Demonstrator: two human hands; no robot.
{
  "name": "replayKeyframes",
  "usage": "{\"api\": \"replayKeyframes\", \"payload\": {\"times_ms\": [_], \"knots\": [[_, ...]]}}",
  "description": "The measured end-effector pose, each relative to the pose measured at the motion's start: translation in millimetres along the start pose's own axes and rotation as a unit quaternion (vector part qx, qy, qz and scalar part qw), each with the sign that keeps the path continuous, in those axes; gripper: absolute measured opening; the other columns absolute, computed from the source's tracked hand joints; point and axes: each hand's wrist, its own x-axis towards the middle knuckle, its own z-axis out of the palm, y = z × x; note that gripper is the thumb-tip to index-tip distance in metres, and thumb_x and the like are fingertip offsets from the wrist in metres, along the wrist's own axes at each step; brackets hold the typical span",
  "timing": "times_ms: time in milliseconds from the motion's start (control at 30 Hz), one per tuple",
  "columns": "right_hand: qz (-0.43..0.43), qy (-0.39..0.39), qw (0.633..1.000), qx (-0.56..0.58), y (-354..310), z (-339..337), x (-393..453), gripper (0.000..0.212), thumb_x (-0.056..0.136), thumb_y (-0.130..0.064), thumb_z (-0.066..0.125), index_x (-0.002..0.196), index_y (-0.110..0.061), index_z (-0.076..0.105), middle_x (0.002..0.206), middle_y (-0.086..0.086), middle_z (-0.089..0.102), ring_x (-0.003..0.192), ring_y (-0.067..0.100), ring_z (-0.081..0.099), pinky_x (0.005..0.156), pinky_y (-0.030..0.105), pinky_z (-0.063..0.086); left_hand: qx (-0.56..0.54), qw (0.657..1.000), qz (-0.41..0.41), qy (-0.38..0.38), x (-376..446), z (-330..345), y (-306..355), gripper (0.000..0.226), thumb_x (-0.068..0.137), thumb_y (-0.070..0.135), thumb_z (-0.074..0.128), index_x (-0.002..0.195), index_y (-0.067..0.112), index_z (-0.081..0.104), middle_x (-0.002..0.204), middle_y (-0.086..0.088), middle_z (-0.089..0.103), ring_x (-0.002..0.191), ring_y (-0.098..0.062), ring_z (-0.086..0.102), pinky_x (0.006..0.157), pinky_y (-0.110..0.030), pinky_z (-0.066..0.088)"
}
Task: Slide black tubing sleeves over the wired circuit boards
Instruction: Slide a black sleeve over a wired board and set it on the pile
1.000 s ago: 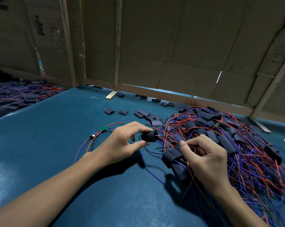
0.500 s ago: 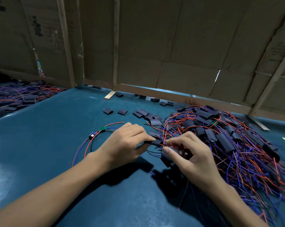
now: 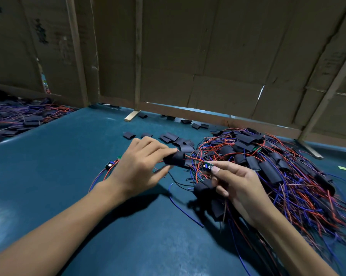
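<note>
While the left hand (image 3: 140,166) pinches a black tubing sleeve (image 3: 175,158) between thumb and fingertips, the right hand (image 3: 238,184) grips a small green circuit board (image 3: 208,166) just beside it, thumb and forefinger clamped on the board's end. Red wires run from the board into the sleeve's open mouth, and both are held above the blue table (image 3: 58,176). Lower fingers of the right hand also hold a bunch of already sleeved boards (image 3: 205,186) hanging beneath. Right of the hands sprawls a big tangled pile of red and blue wires (image 3: 287,176) with sleeved boards. Loose empty sleeves (image 3: 172,137) lie farther back, and another bare wired board (image 3: 110,166) rests behind the left wrist.
</note>
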Motion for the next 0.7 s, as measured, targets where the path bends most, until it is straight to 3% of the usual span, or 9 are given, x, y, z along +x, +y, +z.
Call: {"api": "replayKeyframes", "payload": {"times_ms": [200, 367, 600, 700], "knots": [[-0.042, 0.009, 0.997, -0.07, 4.4, 10.6, -3.7, 0.033, 0.067, -0.042, 0.082, 0.088, -0.017, 0.079, 0.057, 0.008, 0.057, 0.041, 0.005, 0.041, 0.042, 0.012, 0.028, 0.009, 0.997, 0.083, 0.003, 6.3, 3.5, 19.6, 0.026, 0.093, 0.029, 0.069, 0.112, 0.012, 0.074, 0.106, 0.002, 0.071, 0.096, -0.025, 0.066, 0.08, -0.04, 0.048], [-0.014, 0.034, 0.999, -0.038, 4.4, 10.0, -5.3, 0.032, 0.064, -0.039, 0.084, 0.086, -0.016, 0.08, 0.065, 0.003, 0.061, 0.047, 0.006, 0.043, 0.039, 0.013, 0.027, -0.018, 0.997, 0.071, -0.005, 8.1, 1.3, 24.9, 0.026, 0.095, 0.023, 0.067, 0.114, 0.007, 0.073, 0.105, -0.001, 0.071, 0.093, -0.026, 0.066, 0.077, -0.038, 0.049], [0.025, 0.028, 0.999, 0.007, 2.4, 10.7, -4.3, 0.03, 0.068, -0.029, 0.08, 0.091, -0.009, 0.08, 0.078, 0.011, 0.068, 0.048, 0.007, 0.043, 0.037, 0.016, 0.022, -0.026, 0.998, 0.06, -0.023, 9.7, 1.7, 28.2, 0.027, 0.092, 0.019, 0.071, 0.113, 0.002, 0.072, 0.104, -0.006, 0.072, 0.089, -0.029, 0.066, 0.071, -0.04, 0.049], [0.026, 0.038, 0.999, -0.008, 2.5, 11.7, -4.1, 0.029, 0.067, -0.031, 0.081, 0.088, -0.011, 0.08, 0.073, 0.008, 0.062, 0.047, 0.007, 0.043, 0.036, 0.014, 0.024, -0.04, 0.997, 0.057, -0.024, 9.0, 3.8, 27.9, 0.027, 0.093, 0.018, 0.069, 0.114, 0.001, 0.071, 0.105, -0.007, 0.071, 0.091, -0.029, 0.066, 0.07, -0.043, 0.05]]}}
